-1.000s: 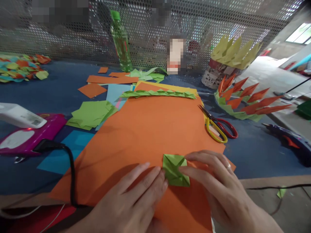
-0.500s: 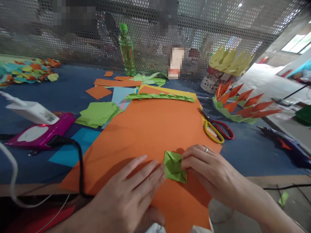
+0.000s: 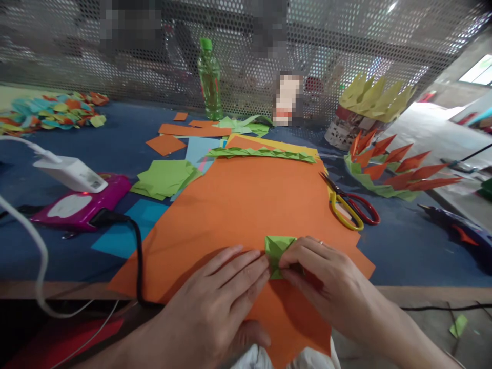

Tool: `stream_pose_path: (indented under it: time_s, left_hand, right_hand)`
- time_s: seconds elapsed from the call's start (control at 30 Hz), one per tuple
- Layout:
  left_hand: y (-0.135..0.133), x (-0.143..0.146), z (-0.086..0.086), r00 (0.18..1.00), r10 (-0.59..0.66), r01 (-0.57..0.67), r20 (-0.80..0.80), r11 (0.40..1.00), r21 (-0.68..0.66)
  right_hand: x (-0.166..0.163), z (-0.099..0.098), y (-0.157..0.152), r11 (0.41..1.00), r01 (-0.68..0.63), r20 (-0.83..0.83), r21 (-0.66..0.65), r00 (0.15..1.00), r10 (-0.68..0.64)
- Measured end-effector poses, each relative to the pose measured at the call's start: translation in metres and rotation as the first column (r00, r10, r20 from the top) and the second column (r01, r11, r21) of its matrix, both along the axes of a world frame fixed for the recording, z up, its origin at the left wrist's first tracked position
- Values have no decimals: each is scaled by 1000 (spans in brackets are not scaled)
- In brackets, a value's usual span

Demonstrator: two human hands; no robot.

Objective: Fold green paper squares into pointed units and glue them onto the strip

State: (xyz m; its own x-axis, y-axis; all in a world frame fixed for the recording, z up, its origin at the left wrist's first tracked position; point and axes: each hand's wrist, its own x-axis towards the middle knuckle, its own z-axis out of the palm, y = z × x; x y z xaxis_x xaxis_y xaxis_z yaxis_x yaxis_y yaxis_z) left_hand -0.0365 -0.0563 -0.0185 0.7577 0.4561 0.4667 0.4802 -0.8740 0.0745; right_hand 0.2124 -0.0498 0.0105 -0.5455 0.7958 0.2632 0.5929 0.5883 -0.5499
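Note:
A small folded green paper square (image 3: 275, 248) lies on large orange paper sheets (image 3: 246, 205) at the table's front edge. My left hand (image 3: 221, 287) rests flat on the orange sheet, fingers stretched out, its fingertips touching the square's left edge. From the right, my right hand (image 3: 323, 271) pinches the square's right part between thumb and fingers, hiding that side. Along the far end of the orange sheet runs a folded green paper strip (image 3: 261, 152). Scissors (image 3: 348, 207) with one yellow and one red handle lie at the sheet's right edge.
Left are loose green papers (image 3: 165, 178), a purple power adapter (image 3: 80, 202) with a white charger (image 3: 71, 173), and a black cable (image 3: 137, 256) crossing the orange sheet. Right are a folded orange-and-green paper ring (image 3: 400, 169) and a glue gun (image 3: 461, 230). A green-capped bottle (image 3: 210, 82) stands behind.
My right hand has moved inward over the green square, with its fingers now pinching nearer the middle. My left hand stays flat beside it. The whole view has shifted slightly.

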Motion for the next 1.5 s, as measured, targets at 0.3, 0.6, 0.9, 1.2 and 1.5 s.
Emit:
stream_pose_path:
  time_s: [0.3,0.6,0.9,1.2,1.5]
  left_hand:
    - [0,-6,3,999,-29,29,-42,1000,-1]
    - [3,-7,9,998,-37,35,-50,998,-49]
    - [5,-12,13,995,-49,40,-91,994,-106]
    - [-1,-6,6,1000,0,1,10,989,-151]
    - [-3,-4,1,999,19,-11,44,983,-183]
  right_hand:
    - [11,-2,8,995,-94,22,-25,995,94]
    - [18,-4,10,975,-166,90,147,984,154]
    - [19,0,10,906,-239,235,350,958,162]
    - [22,-4,7,829,-296,231,474,951,207]
    - [19,0,8,832,-297,228,469,951,211]
